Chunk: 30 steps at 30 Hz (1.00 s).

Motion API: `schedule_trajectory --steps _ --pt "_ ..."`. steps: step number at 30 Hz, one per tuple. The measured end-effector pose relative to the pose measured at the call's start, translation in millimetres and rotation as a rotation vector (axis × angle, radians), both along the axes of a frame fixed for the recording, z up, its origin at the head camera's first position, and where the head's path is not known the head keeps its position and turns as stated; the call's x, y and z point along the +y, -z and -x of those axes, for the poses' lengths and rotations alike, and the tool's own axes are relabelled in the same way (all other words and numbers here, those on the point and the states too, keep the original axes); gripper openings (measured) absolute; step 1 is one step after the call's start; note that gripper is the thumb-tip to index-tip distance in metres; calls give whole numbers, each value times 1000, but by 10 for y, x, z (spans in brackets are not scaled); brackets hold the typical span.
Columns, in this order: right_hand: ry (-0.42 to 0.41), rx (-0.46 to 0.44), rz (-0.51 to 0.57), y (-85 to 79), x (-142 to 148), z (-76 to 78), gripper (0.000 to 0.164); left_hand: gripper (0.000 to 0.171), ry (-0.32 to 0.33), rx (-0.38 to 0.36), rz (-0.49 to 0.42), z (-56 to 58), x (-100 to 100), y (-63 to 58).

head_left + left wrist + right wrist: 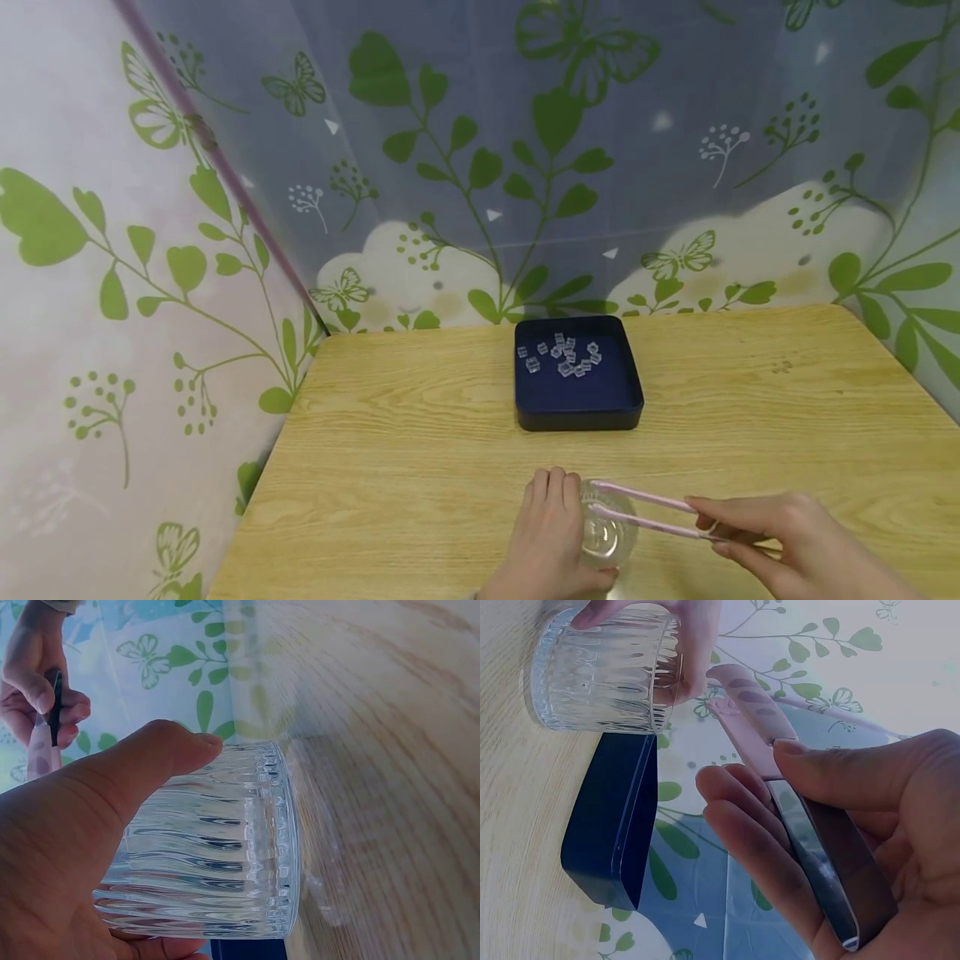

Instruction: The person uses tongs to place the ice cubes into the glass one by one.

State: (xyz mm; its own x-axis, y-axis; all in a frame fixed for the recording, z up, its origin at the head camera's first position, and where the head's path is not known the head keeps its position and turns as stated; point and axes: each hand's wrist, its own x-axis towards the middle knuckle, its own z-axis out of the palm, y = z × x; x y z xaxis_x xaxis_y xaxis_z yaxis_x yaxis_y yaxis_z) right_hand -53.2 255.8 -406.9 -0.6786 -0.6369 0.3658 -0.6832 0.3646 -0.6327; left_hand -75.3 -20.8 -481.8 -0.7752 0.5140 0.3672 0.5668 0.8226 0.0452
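My left hand grips a clear ribbed glass round its side, thumb on the near side in the left wrist view. The glass stands on the table, mouth up. In my right hand is a pair of tongs with pink arms and a shiny metal handle, pinched between thumb and fingers. The two arms are spread apart. Their tips overlap the glass's mouth in the head view, with nothing visible between them.
A dark blue square tray stands beyond the glass, close to the back edge of the wooden table. Several small clear cubes lie scattered in it. Patterned curtains hang behind and to the left of the table.
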Motion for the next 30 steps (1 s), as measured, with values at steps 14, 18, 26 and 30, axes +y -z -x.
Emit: schedule_trajectory --steps 14,18,26,30 --pt "8 115 26 21 -20 30 57 97 14 4 -15 -5 -2 11" --pt "33 180 21 5 -36 41 59 97 18 5 -18 3 0 6" --pt "48 155 25 -24 -21 65 63 97 17 28 -5 11 -8 9" --pt "67 131 29 -48 -34 81 61 97 18 27 -2 7 -12 11"
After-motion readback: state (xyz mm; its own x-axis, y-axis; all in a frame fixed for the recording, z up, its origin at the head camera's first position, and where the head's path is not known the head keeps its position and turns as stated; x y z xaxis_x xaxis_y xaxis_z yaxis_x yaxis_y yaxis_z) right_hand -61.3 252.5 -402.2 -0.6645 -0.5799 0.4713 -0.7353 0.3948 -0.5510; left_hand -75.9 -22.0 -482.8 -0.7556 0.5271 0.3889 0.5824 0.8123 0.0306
